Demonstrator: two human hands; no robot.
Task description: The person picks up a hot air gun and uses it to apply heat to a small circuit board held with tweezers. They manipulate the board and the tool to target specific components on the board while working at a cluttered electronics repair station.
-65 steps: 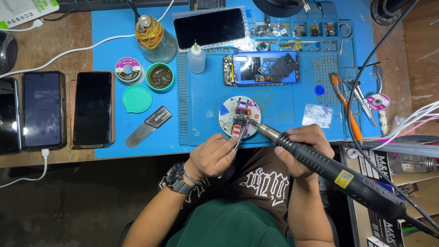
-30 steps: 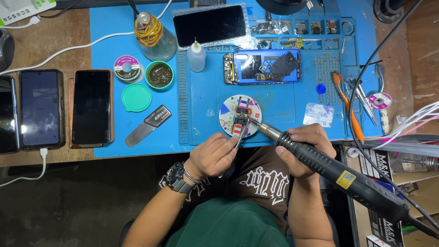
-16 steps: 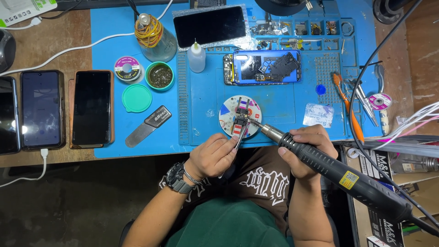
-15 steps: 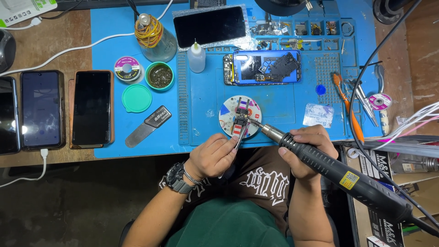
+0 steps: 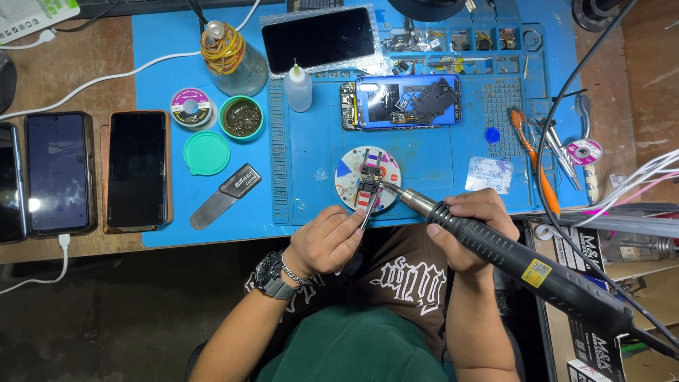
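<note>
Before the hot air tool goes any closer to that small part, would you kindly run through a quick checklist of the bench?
1. Right hand grips the hot air tool firmly: ok.
2. Nozzle aimed at the small board on the round holder: ok.
3. Left hand holds tweezers at the board: ok, though the tips are too small to tell contact.
4. Opened phone lies apart from the nozzle: ok.
5. Squeeze bottle stands upright, away from the heat: ok.
6. Tool's heat or airflow on: cannot tell.
</note>
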